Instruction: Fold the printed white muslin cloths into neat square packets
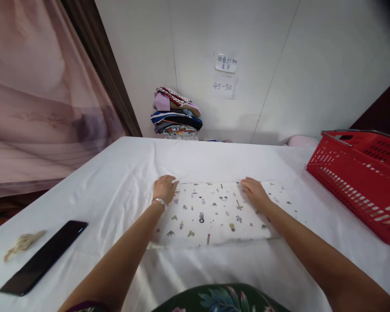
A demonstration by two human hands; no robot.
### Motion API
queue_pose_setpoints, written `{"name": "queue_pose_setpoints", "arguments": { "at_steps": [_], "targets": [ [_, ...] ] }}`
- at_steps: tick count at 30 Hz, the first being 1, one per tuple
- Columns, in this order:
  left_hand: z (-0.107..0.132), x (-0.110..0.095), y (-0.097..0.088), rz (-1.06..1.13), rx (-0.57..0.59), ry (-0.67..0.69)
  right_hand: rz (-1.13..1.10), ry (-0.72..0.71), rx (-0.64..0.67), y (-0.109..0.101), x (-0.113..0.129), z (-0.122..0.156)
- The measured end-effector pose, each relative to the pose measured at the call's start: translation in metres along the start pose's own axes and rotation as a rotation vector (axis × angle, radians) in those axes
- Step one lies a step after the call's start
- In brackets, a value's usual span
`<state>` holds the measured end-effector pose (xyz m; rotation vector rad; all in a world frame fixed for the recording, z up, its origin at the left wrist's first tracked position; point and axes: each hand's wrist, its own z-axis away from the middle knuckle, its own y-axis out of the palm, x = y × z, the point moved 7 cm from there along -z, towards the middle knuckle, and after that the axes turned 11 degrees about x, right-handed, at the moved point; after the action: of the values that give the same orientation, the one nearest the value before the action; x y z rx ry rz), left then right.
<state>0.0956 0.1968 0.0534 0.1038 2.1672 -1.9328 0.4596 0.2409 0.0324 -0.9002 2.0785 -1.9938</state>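
Observation:
A white cloth printed with small scattered motifs lies flat in a wide strip on the table in front of me. My left hand, with a bracelet at the wrist, is at its far left corner, fingers curled together on the fabric. Farther right, my right hand has its fingers closed at the far edge. The cloth continues to the right beyond that hand. Both forearms cover parts of its sides, and the undersides of my fingers are hidden.
A white sheet covers the table. To the right stands a red plastic basket. A black phone-like slab and a small beige bundle lie at left. Folded textiles are stacked behind the table, below wall notes. A pink curtain hangs left.

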Motion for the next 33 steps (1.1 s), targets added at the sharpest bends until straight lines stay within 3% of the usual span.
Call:
{"name": "queue_pose_setpoints", "arguments": {
  "at_steps": [4,7,15,20,23,33],
  "targets": [
    [-0.004,-0.051,0.019,0.041,0.070,0.266,-0.025,-0.065,0.097,0.007,0.021,-0.026],
    [-0.008,-0.066,0.032,0.103,0.122,0.334,0.016,-0.102,0.108,0.010,0.025,-0.035],
    [-0.010,-0.067,0.037,0.199,0.081,0.393,-0.015,-0.110,0.017,0.011,0.028,-0.035],
    [-0.016,-0.059,0.041,0.291,0.161,0.217,-0.114,0.072,0.026,0.012,0.018,-0.039],
    [-0.019,-0.055,0.046,0.289,0.223,0.126,-0.113,0.101,0.076,0.018,0.016,-0.042],
    [-0.020,-0.061,0.043,0.201,0.172,0.130,-0.063,0.106,0.068,0.021,0.019,-0.043]
  ]
}}
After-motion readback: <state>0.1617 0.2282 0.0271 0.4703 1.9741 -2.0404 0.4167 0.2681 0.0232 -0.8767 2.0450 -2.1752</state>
